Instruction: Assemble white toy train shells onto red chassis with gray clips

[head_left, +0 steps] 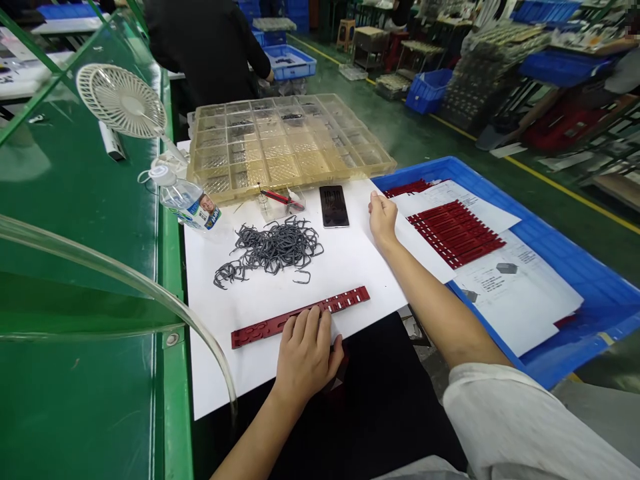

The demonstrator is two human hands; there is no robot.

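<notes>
Red strip: long, narrow, flat on the white work surface, near side; it slants, left end nearer, right end farther.
Left hand: over the strip's middle. Fingers side by side, bent, tips on the strip; thumb apart at the near right. Whether the palm side grips anything, cannot tell.
Right hand: raised near the right edge of the white surface, well apart from the strip. Fingers curled inward, thumb close to the index finger; cannot tell if something small is pinched between them.
Step in hand: reads as steadying the strip. Light, even pressure should suit; fingertips best clear of the slots, so the cut-outs can be seen and the piece does not rock.
Strip surface: dark red, looks like moulded plastic; rounded relief at the left, rows of slots at the right, white showing through.
Clip heap: dark grey, thin, hooked pieces, tangled, beyond the strip. Likely to snag; better teased out singly than pulled.
Loose clip: one bent piece just near of the heap, open-sided, probably the easiest pick.
Phone: black glass slab, right of the heap.
Compartment tray: clear, yellowed, rigid-looking walls, far side.
Blue crate: right, glossy; red strips in a row lie on printed paper.
</notes>
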